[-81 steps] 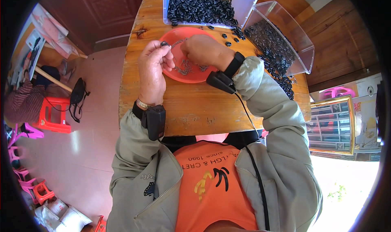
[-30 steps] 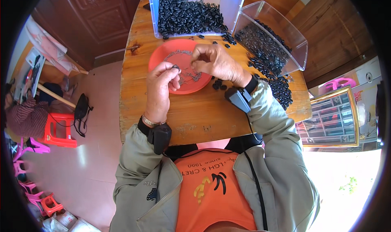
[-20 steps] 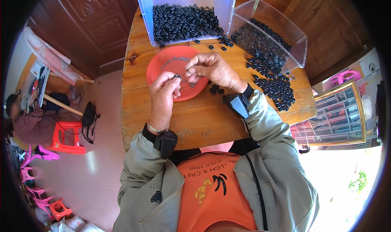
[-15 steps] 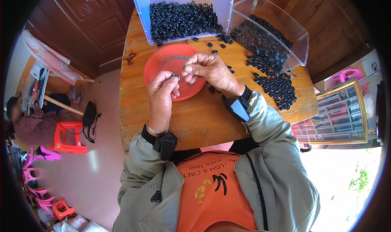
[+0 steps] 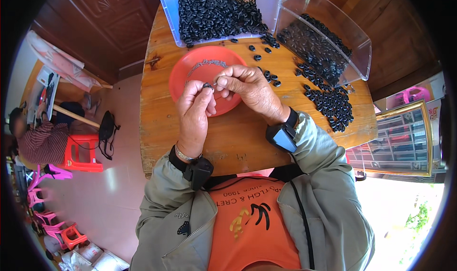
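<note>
Both hands meet over a red plate [image 5: 190,73]: the left hand [image 5: 194,110] pinches a small black ring [image 5: 207,86], the right hand [image 5: 247,88] pinches a thin metal piece against it. Heaps of black rings [image 5: 216,16] lie unworked at the far side.

I sit at a round wooden table [image 5: 247,142]. A dark carved wooden door [image 5: 114,19] fills the upper left; the pale pink floor [image 5: 104,195] gleams below it. Red and pink plastic stools [image 5: 81,152] stand at left. Bright daylight floods the lower right.
</note>
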`<state>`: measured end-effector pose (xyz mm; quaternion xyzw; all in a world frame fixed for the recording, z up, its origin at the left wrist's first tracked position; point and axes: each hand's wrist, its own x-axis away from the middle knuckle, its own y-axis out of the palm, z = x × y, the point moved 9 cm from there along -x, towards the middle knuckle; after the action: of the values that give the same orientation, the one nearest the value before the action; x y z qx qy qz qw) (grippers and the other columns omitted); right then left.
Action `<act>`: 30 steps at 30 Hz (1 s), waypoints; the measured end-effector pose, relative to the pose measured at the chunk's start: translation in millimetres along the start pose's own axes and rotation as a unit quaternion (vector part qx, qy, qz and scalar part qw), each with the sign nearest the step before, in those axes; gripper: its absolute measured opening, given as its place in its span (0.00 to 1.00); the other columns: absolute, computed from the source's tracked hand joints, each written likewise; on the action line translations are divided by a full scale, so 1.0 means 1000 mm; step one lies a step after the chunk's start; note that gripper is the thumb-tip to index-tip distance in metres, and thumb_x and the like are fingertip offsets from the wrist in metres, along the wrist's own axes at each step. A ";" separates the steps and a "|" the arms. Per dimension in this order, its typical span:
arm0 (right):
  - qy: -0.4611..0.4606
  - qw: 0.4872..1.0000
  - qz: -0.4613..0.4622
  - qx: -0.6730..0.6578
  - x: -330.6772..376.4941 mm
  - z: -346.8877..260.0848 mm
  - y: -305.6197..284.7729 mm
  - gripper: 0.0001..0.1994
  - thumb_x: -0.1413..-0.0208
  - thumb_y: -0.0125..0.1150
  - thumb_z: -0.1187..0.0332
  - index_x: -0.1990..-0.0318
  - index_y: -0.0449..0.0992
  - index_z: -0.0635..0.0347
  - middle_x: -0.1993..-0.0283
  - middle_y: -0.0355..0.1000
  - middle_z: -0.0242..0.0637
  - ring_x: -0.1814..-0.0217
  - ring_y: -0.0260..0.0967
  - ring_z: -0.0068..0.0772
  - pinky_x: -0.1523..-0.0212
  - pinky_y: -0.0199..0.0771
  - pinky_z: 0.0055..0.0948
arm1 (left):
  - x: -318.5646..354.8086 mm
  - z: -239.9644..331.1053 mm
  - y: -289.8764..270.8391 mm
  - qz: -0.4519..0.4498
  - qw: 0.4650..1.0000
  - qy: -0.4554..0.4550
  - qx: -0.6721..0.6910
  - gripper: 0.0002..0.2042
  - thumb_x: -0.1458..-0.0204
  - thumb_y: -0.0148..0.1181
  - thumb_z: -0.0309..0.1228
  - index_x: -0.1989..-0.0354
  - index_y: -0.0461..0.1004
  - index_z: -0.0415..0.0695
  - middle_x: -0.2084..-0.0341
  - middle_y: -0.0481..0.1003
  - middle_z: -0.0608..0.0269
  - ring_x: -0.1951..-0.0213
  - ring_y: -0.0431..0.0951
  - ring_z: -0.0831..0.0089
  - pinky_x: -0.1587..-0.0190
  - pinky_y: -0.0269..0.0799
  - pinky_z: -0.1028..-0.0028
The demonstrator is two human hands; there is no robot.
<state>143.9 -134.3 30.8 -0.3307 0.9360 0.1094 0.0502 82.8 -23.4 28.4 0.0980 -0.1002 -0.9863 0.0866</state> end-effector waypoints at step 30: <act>-0.040 0.995 -0.008 0.090 0.006 -0.018 0.010 0.07 0.39 0.56 0.69 0.64 0.76 0.64 0.71 0.71 0.26 0.69 0.65 0.15 0.65 0.70 0.19 | 0.003 0.004 0.000 0.010 0.996 0.043 -0.077 0.04 0.42 0.50 0.26 0.69 0.66 0.40 0.81 0.66 0.70 0.79 0.63 0.85 0.77 0.62 0.82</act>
<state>132.8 -134.9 49.0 -0.3282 0.9365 0.0374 0.1180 78.9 -23.4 32.2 0.1328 -0.0213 -0.9850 0.1077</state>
